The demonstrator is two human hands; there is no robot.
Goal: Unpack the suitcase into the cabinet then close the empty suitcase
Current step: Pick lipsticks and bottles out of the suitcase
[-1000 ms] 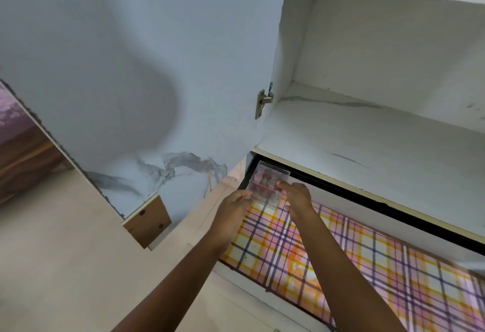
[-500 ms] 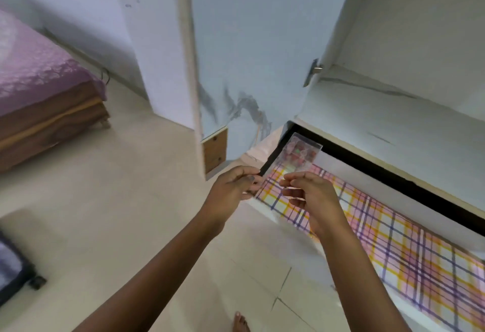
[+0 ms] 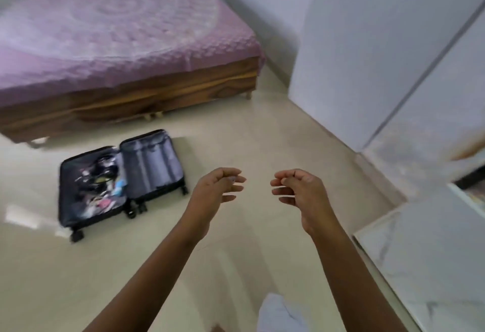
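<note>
A black suitcase [image 3: 152, 163] lies wide open on the cream floor at the left, in front of the bed. Its left half holds several small loose items [image 3: 98, 187]; its right half shows bare grey lining. My left hand [image 3: 217, 186] and my right hand [image 3: 298, 188] hover in mid-air at the centre, fingers loosely curled and apart, holding nothing. Both are well to the right of the suitcase. The white cabinet [image 3: 425, 226] runs along the right edge, with its open door [image 3: 367, 56] standing out into the room.
A low wooden bed [image 3: 131, 95] with a purple cover fills the upper left, just behind the suitcase. Cream floor tiles [image 3: 249, 127] spread between the bed, the suitcase and the cabinet. A bit of white clothing [image 3: 278, 313] shows at the bottom.
The view has swung left from the cabinet shelves to the room and the suitcase. The small clear packet that both hands held is no longer in them.
</note>
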